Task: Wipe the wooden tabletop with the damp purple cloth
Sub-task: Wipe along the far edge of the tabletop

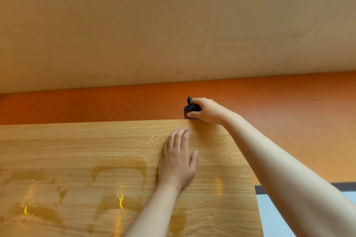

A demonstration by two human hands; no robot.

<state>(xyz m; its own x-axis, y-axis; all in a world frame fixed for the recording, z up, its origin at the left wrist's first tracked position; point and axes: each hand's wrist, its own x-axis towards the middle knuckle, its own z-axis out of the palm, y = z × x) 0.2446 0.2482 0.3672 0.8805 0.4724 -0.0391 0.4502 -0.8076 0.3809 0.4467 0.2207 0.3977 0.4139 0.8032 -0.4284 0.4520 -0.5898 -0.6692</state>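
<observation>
The wooden tabletop [96,150] fills the lower left of the head view, with its far edge running across the middle. Wet streaks [119,171] darken the near part of the wood. My right hand [207,110] is stretched out to the far edge near the right corner and is closed on the bunched cloth [190,108], which looks dark with a purple strip showing at the bottom. The cloth sits right at the table's far edge. My left hand [179,158] lies flat, palm down, on the wood just short of that edge, fingers together.
Beyond the table is an orange floor [96,104] and a tan wall [173,25]. The table's right edge runs down toward the bottom of the view, with a pale grey-blue floor strip [273,217] beside it.
</observation>
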